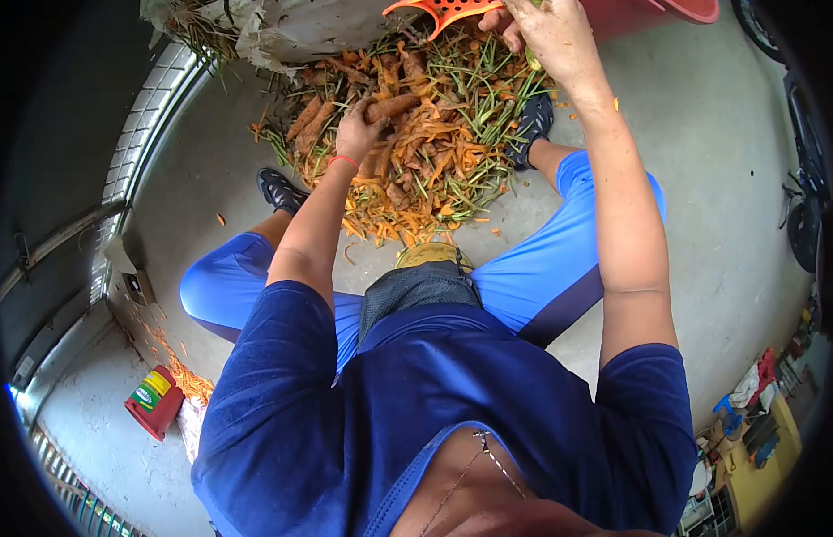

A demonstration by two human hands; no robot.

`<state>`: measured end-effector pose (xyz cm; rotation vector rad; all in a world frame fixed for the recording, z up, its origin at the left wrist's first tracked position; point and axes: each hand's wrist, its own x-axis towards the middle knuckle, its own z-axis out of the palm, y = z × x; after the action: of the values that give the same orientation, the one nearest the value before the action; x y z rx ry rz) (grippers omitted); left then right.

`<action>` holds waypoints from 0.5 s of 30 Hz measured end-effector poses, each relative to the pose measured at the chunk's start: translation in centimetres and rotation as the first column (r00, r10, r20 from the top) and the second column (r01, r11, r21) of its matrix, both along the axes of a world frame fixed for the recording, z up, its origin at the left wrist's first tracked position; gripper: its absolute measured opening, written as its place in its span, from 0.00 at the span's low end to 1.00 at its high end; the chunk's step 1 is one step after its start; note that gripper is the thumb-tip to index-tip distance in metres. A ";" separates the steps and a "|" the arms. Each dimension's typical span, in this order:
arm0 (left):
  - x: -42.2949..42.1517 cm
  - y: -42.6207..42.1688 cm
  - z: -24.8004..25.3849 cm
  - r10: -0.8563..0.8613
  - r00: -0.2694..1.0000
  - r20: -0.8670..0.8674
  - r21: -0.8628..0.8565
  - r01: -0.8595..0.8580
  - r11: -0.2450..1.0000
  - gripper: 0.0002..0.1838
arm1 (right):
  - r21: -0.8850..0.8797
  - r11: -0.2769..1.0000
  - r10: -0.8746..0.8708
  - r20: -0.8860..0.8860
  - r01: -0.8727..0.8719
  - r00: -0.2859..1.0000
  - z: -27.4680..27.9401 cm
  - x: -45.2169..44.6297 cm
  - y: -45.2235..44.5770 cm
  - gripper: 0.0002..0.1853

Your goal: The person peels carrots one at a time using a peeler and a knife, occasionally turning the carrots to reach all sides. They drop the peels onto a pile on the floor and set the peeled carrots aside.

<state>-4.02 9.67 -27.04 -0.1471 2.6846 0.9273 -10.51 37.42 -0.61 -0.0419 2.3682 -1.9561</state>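
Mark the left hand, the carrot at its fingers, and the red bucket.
Left hand [354,134], head view: back of hand.
Carrot [394,107], head view: middle of side.
Red bucket [165,409], head view: side wall.

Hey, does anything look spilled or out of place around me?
Yes. Orange shreds lie strewn beside the red container, well apart from the main peel pile, so they look spilled. A stray orange scrap also lies by itself on the floor.

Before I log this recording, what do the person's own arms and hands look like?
Short navy sleeves, no gloves. A thin red band circles the wrist of the left hand. The right hand has no wristband, though a small orange scrap clings near its wrist.
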 end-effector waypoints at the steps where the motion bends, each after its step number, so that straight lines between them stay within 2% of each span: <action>1: -0.1 0.4 -0.1 0.013 1.000 -0.003 0.002 -0.013 1.000 0.27 | -0.016 1.000 0.003 0.004 -0.003 1.000 -0.1 -0.1 0.0 0.18; 2: 0.0 0.7 -0.4 -0.004 0.998 -0.060 -0.036 0.002 0.999 0.23 | -0.036 0.999 0.006 0.011 -0.006 1.000 -0.2 0.0 -0.1 0.19; 6: -0.3 1.0 0.0 -0.071 0.996 -0.059 0.004 0.071 0.997 0.17 | -0.041 0.999 0.020 0.000 -0.020 1.000 -0.4 -0.4 -0.6 0.21; 9: -1.2 0.3 0.1 -0.113 0.986 -0.120 -0.027 0.111 0.993 0.15 | -0.035 0.999 0.031 0.002 -0.031 1.000 -0.2 -0.4 -0.9 0.21; 12: -2.4 -0.5 0.5 0.013 0.987 -0.160 0.219 0.023 0.975 0.14 | -0.019 1.000 0.019 0.019 -0.018 1.000 -0.1 -0.2 -0.9 0.21; 13: -3.1 -0.7 0.7 0.114 0.961 -0.253 0.172 -0.071 0.983 0.13 | -0.001 1.000 0.022 0.004 -0.022 1.000 -0.1 -0.2 -0.8 0.21; 15: -4.3 -1.9 1.5 0.387 0.894 -0.227 0.262 -0.326 0.908 0.13 | 0.020 1.000 0.019 0.004 -0.019 1.000 -0.1 -0.1 -0.9 0.21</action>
<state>-8.27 7.82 -25.55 -0.5185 2.8321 1.4436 -10.66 36.52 -0.69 -0.0597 2.3758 -1.9227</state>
